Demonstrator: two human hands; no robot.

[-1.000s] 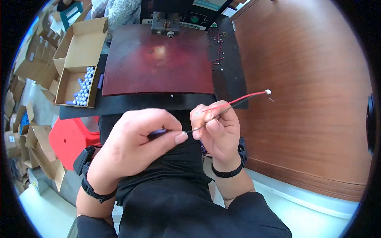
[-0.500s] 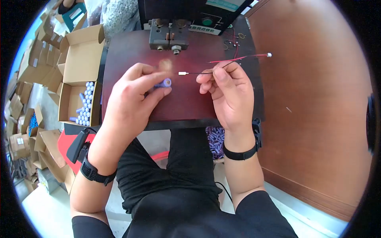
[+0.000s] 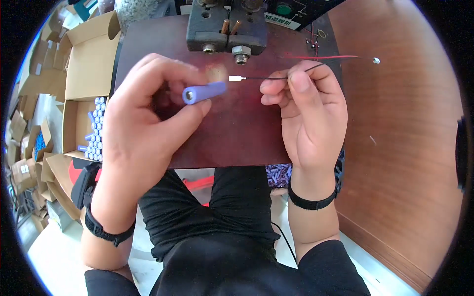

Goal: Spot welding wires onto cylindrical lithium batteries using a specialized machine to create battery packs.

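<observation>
My left hand [image 3: 140, 108] is closed on a purple cylindrical battery cell [image 3: 210, 92], thumb below it. The cell lies almost level, and its bare metal end faces left. Opposite it, my right hand [image 3: 316, 113] pinches a thin black wire [image 3: 266, 78] between thumb and fingers. A small pale metal tab [image 3: 235, 78] on the wire's end points at the cell, close to it. A red wire [image 3: 326, 56] runs behind my right fingers, and a white plug [image 3: 376, 60] sits at the lead's right end. A blurred tan patch above the cell is unclear.
Beyond my hands stands a machine with a dark clamp head [image 3: 212, 37] and two copper pins [image 3: 225, 26]. At left, an open cardboard box [image 3: 74, 121] holds several purple cells. Loose leads lie at the table's back right. A container of cells [image 3: 279, 176] shows below the table edge.
The cell has swung in my left hand, so a metal end now faces left. The machine and table appear larger and closer. My right hand still pinches the black wire.
</observation>
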